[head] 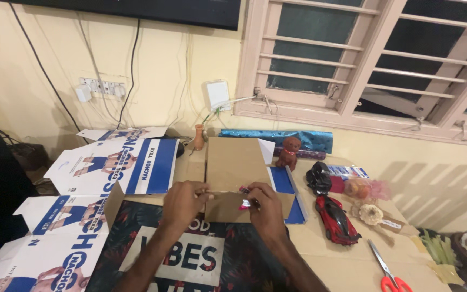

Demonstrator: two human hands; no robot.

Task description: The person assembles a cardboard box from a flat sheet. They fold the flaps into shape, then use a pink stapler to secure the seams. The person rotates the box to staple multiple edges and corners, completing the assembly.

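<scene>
Table under window; large blue-and-white flattened carton at left. Brown cardboard piece stands at centre, bent along fold. Left hand pinches fold edge. Right hand grips small pink item, kind unclear, against cardboard. Red toy car and red-handled scissors lie right.

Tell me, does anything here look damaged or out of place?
Nothing looks damaged. The printed white-and-blue cartons lie opened out flat, and both hands press on a brown cardboard panel, the right holding a small pink object. The red-handled scissors lie open.
</scene>
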